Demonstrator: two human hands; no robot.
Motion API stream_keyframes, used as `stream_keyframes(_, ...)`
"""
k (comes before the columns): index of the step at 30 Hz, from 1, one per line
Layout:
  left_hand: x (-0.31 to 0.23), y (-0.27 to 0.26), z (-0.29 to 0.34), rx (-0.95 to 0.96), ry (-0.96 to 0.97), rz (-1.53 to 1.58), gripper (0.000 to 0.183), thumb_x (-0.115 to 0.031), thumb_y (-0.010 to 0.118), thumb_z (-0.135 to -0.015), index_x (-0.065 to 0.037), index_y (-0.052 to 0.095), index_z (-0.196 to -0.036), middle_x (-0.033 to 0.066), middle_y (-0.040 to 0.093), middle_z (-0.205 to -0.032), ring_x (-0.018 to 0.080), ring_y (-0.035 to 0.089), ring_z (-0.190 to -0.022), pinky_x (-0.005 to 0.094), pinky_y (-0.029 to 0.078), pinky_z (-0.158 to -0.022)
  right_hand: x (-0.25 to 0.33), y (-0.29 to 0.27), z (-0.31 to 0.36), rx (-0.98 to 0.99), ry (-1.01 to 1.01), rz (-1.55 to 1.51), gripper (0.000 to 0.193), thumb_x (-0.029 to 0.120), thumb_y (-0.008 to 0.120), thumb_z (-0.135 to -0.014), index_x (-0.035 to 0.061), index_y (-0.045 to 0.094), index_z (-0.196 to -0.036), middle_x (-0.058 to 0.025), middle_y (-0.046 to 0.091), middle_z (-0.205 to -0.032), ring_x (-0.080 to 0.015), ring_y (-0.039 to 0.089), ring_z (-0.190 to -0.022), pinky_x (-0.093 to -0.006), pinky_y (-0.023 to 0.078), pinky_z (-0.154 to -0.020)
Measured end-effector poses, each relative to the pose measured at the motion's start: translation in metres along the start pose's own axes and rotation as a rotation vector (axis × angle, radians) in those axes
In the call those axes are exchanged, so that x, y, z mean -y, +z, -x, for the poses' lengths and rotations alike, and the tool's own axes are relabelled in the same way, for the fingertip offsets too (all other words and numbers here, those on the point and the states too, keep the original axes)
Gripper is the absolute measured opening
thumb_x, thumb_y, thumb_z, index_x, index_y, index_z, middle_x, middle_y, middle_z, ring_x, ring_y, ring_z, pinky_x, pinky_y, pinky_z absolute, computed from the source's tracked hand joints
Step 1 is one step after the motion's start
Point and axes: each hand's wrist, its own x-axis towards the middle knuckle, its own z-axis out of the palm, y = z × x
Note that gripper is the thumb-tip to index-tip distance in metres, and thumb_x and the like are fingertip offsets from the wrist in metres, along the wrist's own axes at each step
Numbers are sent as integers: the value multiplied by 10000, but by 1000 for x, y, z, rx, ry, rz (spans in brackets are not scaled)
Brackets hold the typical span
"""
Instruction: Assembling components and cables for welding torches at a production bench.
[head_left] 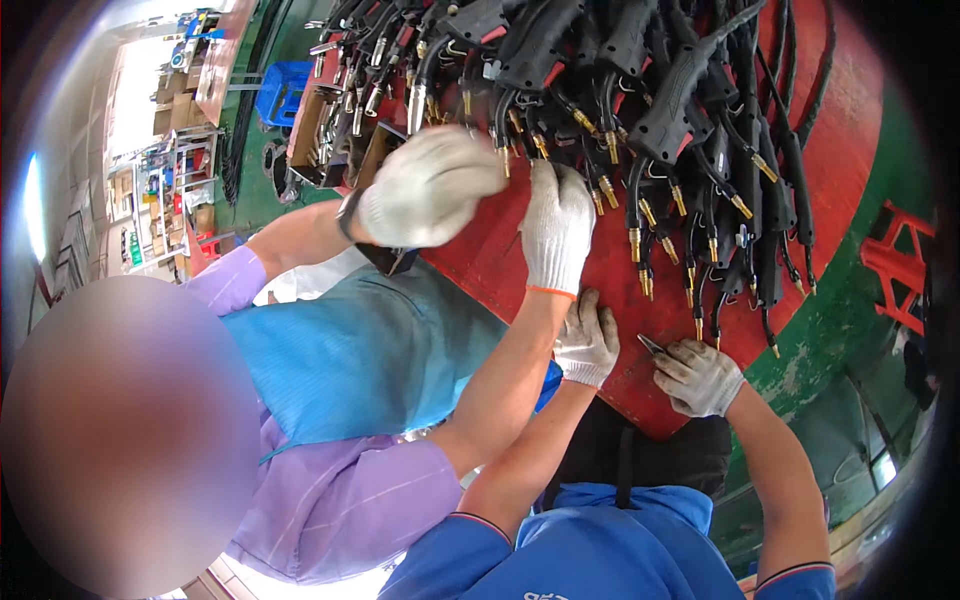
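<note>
My left hand (588, 342), in a soiled white glove, rests at the near edge of the red table (625, 385) with its fingers stretched forward. Nothing shows in it. To its right, my gloved right hand (700, 378) is closed on a small pointed metal tool (650, 344); its kind is not clear. Just beyond my right fingers hangs the brass tip of a black welding torch (699, 325). Many such torches (670, 120) lie in a dense pile across the table, their brass necks pointing toward me.
A co-worker in a purple shirt and blue apron (370, 350) stands close at my left. Their gloved hands (558, 225) reach over the table beside mine, one blurred. Boxes of metal nozzles (320, 135) stand at the far left. A red stool (895, 265) is on the green floor at right.
</note>
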Motion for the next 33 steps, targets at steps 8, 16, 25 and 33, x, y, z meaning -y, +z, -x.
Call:
stream_keyframes(8, 2, 3, 3, 1, -19, -95, 414, -240, 683, -982, -44, 675, -1347, 247, 669, -1386, 477, 623, -1291, 619, 469, -1100, -1, 2, -4, -96, -31, -9, 507, 268, 855, -688, 133, 725, -1159, -105, 714, -1353, -327, 701, -1242, -497, 574, -1064)
stream_keyframes(16, -4, -2, -8, -60, 35, -58, 453, -240, 707, -936, -51, 650, -1344, 208, 629, -1451, 447, 585, -1336, 617, 465, -1120, 2, -10, -4, -138, -58, 8, 494, 256, 854, -686, 115, 721, -1140, -113, 709, -1352, -327, 701, -1237, -501, 585, -1030)
stream_keyframes(25, -6, -2, -6, -89, 48, -47, 456, -225, 700, -929, -56, 646, -1349, 206, 616, -1451, 449, 567, -1354, 607, 439, -1129, 3, -4, -1, -127, -44, 18, 478, 256, 849, -700, 120, 732, -1143, -115, 708, -1361, -330, 704, -1234, -511, 584, -1031)
stream_keyframes(33, -5, 0, -4, -55, 14, -49, 477, -226, 701, -915, -59, 634, -1357, 203, 598, -1472, 449, 550, -1375, 607, 425, -1152, 5, -4, -2, -104, -29, -5, 473, 247, 844, -712, 120, 736, -1155, -115, 701, -1397, -329, 707, -1234, -514, 570, -1063)
